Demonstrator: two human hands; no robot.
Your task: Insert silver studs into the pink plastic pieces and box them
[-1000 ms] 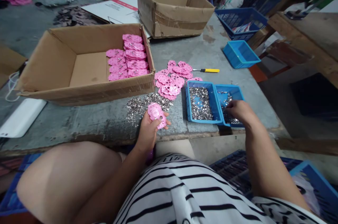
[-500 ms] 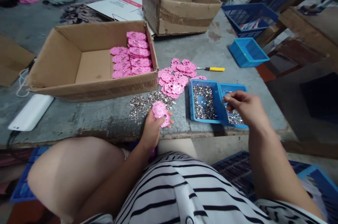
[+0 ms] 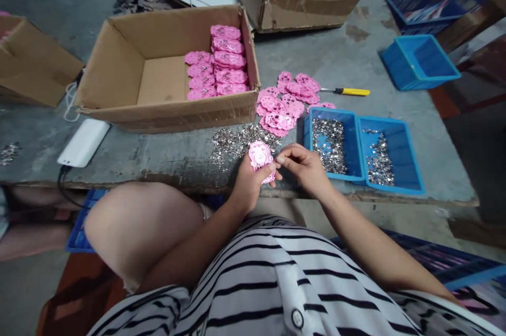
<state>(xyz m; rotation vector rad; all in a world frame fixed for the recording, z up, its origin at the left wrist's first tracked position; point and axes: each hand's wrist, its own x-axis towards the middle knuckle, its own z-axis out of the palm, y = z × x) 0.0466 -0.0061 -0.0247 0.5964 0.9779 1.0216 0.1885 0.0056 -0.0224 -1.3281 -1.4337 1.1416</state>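
Note:
A pink card (image 3: 259,155) is gripped between the thumb and fingers of my left hand (image 3: 250,180), above the table's front edge. At the card's right side, my right hand (image 3: 306,167) is pinched closed; whatever lies between its fingertips is too small to make out. Small silvery pieces (image 3: 225,146) are scattered on the table just behind my left hand. Two blue trays, a left one (image 3: 336,172) and a right one (image 3: 415,167), hold more silvery pieces to the right. Several loose pink cards (image 3: 292,106) lie in a heap behind my hands.
An open cardboard box (image 3: 169,114) holds stacked pink cards. Behind it stands another carton (image 3: 304,1). A yellow-handled tool (image 3: 354,92) lies beyond the trays, near a small blue bin (image 3: 419,64). A white power bank (image 3: 84,142) with a cable is at the left.
My right hand has moved left from the right blue tray to the pink card in my left hand. The camera view has shifted, and the right tray's contents are now uncovered.

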